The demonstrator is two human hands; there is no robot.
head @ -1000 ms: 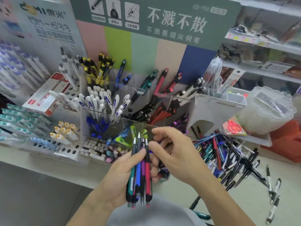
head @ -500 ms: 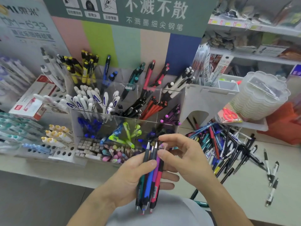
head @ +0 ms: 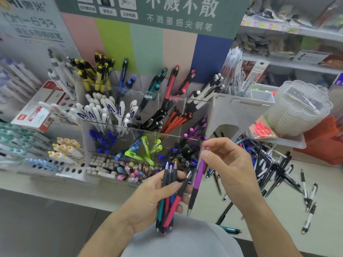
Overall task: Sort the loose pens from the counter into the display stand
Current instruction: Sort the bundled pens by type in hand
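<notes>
Step in hand: right hand (head: 228,164) pinches 1 purple pen (head: 198,175), separated from the bundle of pens (head: 168,197) gripped by left hand (head: 152,199). Next, likely: insert into the purple-pen compartment (head: 196,129).

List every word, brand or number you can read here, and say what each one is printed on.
"不溅不散": large white characters on the green header board.
"不溅墨细尖钢笔": smaller white line beneath, same board.
"...MI 果米": brand at the top of the grey poster on the left.
"DM-633": probably; outlined, blurred, same poster.
Too small or blurred to read: the icon captions on the header board, the poster's lower line, the red and white box, the shelf price tags, the pen barrels.
</notes>
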